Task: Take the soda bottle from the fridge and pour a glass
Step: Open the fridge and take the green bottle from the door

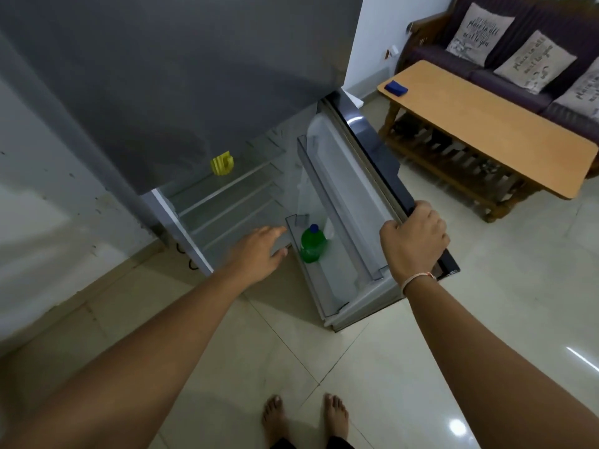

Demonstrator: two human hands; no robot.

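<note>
A green soda bottle [312, 244] with a blue cap stands upright in the bottom rack of the open fridge door [366, 176]. My right hand [415, 239] grips the outer edge of that door. My left hand [259, 251] reaches out with straight fingers, just left of the bottle and apart from it, in front of the door rack's clear wall. The grey fridge [168, 92] fills the upper left, its lower shelves showing. No glass is in view.
A yellow object [222, 163] sits on a fridge shelf. A wooden coffee table [486, 124] with a blue item [396, 87] stands to the right, a dark sofa [453, 56] with cushions behind it. Tiled floor and my bare feet [304, 419] lie below.
</note>
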